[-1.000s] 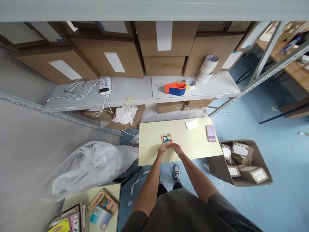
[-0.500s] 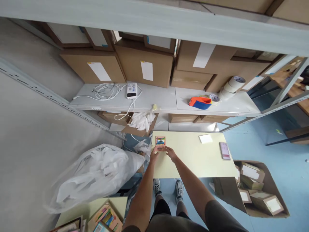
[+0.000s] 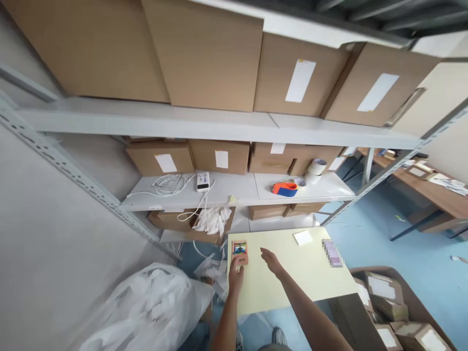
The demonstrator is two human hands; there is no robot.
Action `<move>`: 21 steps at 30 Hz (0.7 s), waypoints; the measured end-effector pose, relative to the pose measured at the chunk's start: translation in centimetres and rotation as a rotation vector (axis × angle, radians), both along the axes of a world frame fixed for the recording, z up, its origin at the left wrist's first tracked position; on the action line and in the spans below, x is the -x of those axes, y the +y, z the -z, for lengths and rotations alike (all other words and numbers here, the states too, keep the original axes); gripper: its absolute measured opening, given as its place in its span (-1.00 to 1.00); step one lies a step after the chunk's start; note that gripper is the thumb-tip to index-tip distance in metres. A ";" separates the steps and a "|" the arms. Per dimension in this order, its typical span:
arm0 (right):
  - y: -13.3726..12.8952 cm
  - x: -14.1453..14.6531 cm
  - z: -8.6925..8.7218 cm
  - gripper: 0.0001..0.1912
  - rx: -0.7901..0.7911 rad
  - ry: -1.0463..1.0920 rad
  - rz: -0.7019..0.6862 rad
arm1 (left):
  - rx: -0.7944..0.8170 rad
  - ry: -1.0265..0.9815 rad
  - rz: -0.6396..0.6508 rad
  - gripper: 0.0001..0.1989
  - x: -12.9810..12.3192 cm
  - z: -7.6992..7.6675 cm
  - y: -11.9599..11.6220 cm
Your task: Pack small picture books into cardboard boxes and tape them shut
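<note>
A small pinkish box with a colourful picture on its face lies flat at the left end of the pale yellow table. My left hand is at its lower left corner, fingertips touching the edge and thumb apart from the fingers. To the right of the box, my right hand hovers over the table with fingers stretched out and holds nothing. A white square pad lies farther back on the table, beyond my right hand.
A shelf behind the table bears cartons, an orange and blue tape dispenser, tape rolls and a white power strip. A white plastic bag bulges at left. An open carton of boxes stands at right.
My right hand has left the box and moved to the right. My left hand stays at the box. The view has tilted up, showing more of the upper shelf.
</note>
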State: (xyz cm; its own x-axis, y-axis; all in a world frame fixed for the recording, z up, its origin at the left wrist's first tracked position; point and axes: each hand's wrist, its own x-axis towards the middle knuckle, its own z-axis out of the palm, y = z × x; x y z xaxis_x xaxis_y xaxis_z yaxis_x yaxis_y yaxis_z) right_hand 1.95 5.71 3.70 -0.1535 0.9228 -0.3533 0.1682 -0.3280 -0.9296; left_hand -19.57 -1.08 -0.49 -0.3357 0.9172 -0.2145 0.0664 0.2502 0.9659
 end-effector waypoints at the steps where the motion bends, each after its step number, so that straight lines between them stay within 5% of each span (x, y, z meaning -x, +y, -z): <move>1: 0.0 -0.8 -0.6 -0.10 -0.031 0.007 0.015 | -0.031 -0.009 -0.006 -0.46 -0.5 0.0 0.3; 6: -0.2 -5.4 -3.3 -0.17 -0.177 0.023 0.135 | -0.125 -0.031 0.075 -0.34 -3.6 -1.5 3.2; 15: 2.0 -15.7 -7.9 -0.24 -0.267 0.034 0.285 | -0.145 0.083 0.394 -0.34 -10.0 -10.0 9.5; 21: 6.1 -20.8 -8.8 -0.33 -0.335 0.055 0.299 | -0.154 0.120 0.439 -0.33 -15.9 -13.5 13.4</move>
State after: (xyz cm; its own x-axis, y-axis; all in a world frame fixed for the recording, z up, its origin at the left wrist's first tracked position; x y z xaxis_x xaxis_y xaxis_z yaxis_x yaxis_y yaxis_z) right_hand 22.77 11.79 12.47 0.1267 0.9916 -0.0267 0.0587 -0.0343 -0.9977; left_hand -3.63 12.31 12.98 0.0767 0.9959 -0.0487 0.2476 0.0283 0.9685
